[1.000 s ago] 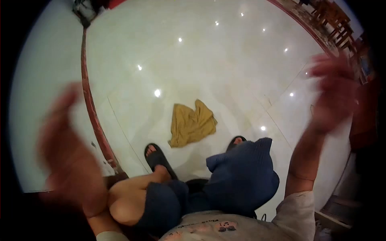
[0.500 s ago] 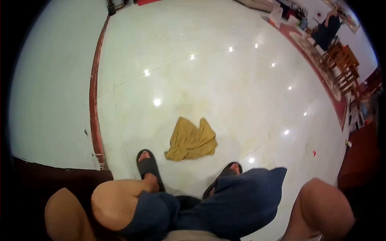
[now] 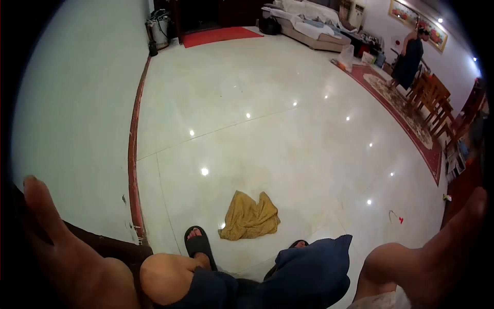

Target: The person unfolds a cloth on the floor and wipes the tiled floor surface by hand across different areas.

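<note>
My left hand [image 3: 77,257] is raised close to the camera at the lower left, its thumb stretched upward. At the lower right my right hand [image 3: 437,252] is likewise close, with one digit pointing up into the dark rim. The other fingers of both are out of frame or hidden in shadow. Nothing shows in either hand, and both look open. A crumpled mustard-yellow cloth [image 3: 250,216] lies on the glossy tiled floor [image 3: 257,144] in front of my feet, apart from both hands. Below it are my bent knees, dark blue clothing [image 3: 314,268] and a black slipper [image 3: 200,250].
A reddish-brown strip [image 3: 135,154] runs along the left wall. Far off are a red mat [image 3: 221,36] and a sofa [image 3: 309,28]. To the right, a person [image 3: 409,59] in dark clothing stands near wooden chairs [image 3: 432,98] on a patterned rug [image 3: 401,110].
The view has tilted up, so the cloth sits lower and the sofa and doorway mat show. More of both hands has come into view, with raised digits at the sides. The cloth stays on the floor.
</note>
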The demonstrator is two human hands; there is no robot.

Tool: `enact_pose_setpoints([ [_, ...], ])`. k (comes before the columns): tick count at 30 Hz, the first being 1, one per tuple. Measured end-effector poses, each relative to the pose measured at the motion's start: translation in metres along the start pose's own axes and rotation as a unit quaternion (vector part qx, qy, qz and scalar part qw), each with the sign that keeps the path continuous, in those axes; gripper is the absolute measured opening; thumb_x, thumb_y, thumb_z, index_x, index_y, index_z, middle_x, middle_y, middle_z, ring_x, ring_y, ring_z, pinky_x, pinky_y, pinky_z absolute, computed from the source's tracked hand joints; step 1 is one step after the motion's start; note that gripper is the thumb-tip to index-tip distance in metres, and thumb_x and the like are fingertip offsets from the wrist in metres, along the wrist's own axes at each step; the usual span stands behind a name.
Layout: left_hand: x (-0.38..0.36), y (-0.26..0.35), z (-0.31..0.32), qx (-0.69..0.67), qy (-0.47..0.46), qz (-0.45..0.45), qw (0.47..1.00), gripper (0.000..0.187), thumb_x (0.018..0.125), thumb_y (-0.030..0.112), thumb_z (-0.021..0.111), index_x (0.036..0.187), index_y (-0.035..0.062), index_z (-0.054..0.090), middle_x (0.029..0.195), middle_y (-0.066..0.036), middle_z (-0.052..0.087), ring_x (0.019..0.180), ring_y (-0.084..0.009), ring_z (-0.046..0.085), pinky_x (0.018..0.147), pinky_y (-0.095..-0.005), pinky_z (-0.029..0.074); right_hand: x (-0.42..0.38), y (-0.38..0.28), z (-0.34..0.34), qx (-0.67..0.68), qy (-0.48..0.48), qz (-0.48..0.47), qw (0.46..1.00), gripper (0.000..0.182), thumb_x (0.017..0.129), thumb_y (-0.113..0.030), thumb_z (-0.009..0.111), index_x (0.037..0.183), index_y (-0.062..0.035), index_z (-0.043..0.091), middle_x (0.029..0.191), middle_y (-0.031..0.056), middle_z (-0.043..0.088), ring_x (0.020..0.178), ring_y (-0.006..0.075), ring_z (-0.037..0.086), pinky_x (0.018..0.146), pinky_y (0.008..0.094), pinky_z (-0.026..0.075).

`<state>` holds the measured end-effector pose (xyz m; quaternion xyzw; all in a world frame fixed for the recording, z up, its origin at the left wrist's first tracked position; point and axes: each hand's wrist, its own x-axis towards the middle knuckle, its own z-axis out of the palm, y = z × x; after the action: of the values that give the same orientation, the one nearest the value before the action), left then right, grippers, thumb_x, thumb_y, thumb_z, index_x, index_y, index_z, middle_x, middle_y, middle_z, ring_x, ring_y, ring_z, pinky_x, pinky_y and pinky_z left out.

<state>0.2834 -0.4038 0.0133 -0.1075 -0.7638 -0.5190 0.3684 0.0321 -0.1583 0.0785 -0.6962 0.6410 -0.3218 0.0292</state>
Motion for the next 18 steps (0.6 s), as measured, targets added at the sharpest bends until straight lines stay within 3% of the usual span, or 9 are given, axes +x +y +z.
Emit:
enact_pose_setpoints([
  [18,-0.001,0.013,-0.004,-0.015,0.002,-0.02,1.0,0.045,0.097,0.04,0.034,0.128,0.0107,0.052,0.128,-0.012,0.053,0.12,-0.0292,0.049,0.103,-0.0505,0.031,0.0,-0.003,0.011,0.027,0.012,0.012,0.999,0.023,0.092,-0.024,0.056,0.103,-0.0058,0.063,0.091,0.0087,0.058,0.079,0.0146,0.053,0.069,0.0327,0.045],
])
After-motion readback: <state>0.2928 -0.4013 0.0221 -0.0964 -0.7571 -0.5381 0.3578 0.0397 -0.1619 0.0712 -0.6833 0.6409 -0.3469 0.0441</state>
